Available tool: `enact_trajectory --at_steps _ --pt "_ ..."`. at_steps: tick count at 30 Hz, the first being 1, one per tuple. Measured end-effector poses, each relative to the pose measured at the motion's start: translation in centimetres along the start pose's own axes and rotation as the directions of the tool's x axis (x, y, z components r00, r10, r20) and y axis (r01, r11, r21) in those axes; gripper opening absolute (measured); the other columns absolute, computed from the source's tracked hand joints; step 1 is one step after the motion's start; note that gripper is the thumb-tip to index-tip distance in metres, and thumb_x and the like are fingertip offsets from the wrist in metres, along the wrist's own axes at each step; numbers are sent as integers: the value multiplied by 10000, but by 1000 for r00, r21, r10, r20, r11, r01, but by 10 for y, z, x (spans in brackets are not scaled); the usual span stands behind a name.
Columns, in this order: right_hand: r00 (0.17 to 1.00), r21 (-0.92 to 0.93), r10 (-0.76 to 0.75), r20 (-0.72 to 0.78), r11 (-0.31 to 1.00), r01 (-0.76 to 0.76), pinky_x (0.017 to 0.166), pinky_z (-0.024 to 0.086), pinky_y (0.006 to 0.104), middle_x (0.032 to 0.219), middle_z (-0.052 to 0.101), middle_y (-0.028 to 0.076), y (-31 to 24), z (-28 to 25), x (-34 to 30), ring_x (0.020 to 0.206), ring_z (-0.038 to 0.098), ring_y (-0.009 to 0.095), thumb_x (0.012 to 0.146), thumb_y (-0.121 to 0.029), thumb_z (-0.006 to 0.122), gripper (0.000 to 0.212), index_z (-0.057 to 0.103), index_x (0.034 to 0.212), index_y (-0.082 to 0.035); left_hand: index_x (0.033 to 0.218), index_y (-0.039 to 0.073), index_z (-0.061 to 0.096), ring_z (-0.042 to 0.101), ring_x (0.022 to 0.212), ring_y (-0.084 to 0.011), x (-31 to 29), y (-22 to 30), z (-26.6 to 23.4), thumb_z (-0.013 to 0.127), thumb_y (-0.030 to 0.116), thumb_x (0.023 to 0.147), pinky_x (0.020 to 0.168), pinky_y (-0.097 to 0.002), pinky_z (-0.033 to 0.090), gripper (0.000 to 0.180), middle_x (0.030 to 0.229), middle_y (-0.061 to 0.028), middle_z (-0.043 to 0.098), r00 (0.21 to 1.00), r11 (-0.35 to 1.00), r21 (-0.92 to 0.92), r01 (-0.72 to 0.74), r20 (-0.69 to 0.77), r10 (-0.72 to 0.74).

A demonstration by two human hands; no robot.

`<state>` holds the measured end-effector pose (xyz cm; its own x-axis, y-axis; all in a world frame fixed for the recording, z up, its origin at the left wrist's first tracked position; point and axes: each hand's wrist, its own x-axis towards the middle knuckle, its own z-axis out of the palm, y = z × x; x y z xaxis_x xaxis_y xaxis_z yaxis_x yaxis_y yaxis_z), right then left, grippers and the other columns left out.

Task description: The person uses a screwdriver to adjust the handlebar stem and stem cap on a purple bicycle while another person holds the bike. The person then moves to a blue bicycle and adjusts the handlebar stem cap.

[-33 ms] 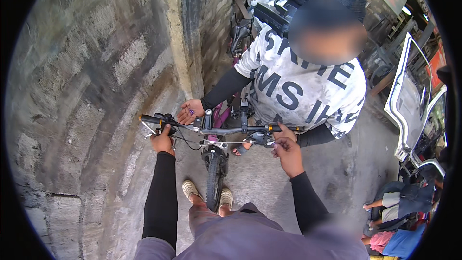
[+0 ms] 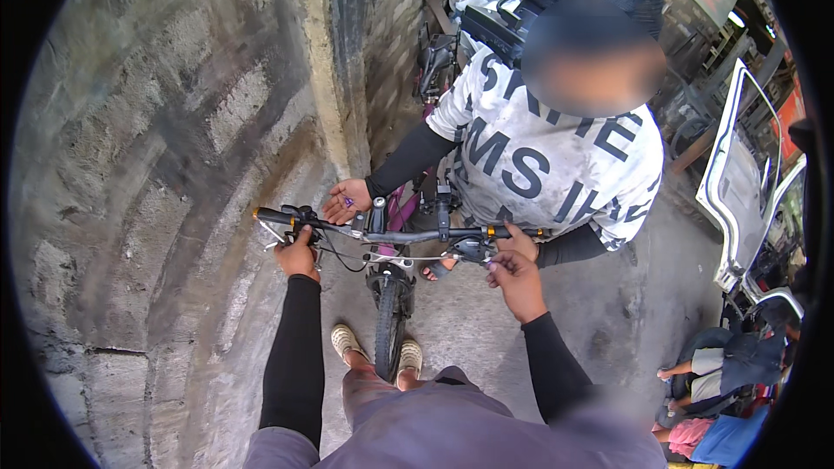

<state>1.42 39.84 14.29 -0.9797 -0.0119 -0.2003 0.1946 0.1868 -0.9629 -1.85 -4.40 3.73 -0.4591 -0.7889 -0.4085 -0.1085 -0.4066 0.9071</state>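
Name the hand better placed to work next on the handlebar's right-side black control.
Probably the right hand: it is beside that black control, while the left hand is near the opposite end of the handlebar.

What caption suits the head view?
Left hand and right hand near opposite ends of a bicycle handlebar; a co-worker's open palm holds something purple.

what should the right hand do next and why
Probably guide the right hand carefully onto the black, rounded brake-lever unit: it is close by, contact unclear, and the left hand is at the other end of the long, dark metal handlebar, where it could steady things.
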Motion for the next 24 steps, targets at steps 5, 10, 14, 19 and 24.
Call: enact_trajectory --at_steps 5,10,14,19,24 --pt "820 -287 -459 341 780 556 788 570 432 967 740 154 -57 101 36 876 734 320 964 -91 737 148 716 1062 17 1482 -10 348 626 664 -139 -11 -10 6 855 4 873 475 -287 452 792 960 -78 690 998 986 -154 -65 -25 62" --pt "669 -285 -601 437 613 737 864 561 527 1016 733 248 -85 221 141 968 707 474 924 -78 710 141 746 1038 -3 1324 52 531 570 624 -128 -12 -15 10 834 119 931 509 -293 460 501 931 -27 689 995 969 -235 81 -32 -91" --pt "721 -395 -495 485 611 686 896 562 540 1041 737 288 -73 248 173 995 711 482 939 -130 657 212 754 1053 20 1020 191 689 505 652 -109 -10 -25 -10 800 279 992 648 -323 482 145 888 46 678 922 873 -339 351 286 -260" --pt "799 -670 -225 557 447 593 867 583 562 926 740 306 -46 196 148 944 729 493 916 -177 677 229 728 966 41 1100 195 694 486 688 -88 -13 -27 -29 771 355 1022 724 -319 483 194 936 47 664 848 798 -367 479 428 -312" --pt "751 -751 93 654 197 630 946 580 531 1060 775 265 -33 166 130 1069 750 426 939 -277 726 387 706 1157 42 1058 184 672 501 674 -98 -5 -28 -14 746 384 1042 709 -343 498 214 886 34 624 832 757 -414 506 465 -302"
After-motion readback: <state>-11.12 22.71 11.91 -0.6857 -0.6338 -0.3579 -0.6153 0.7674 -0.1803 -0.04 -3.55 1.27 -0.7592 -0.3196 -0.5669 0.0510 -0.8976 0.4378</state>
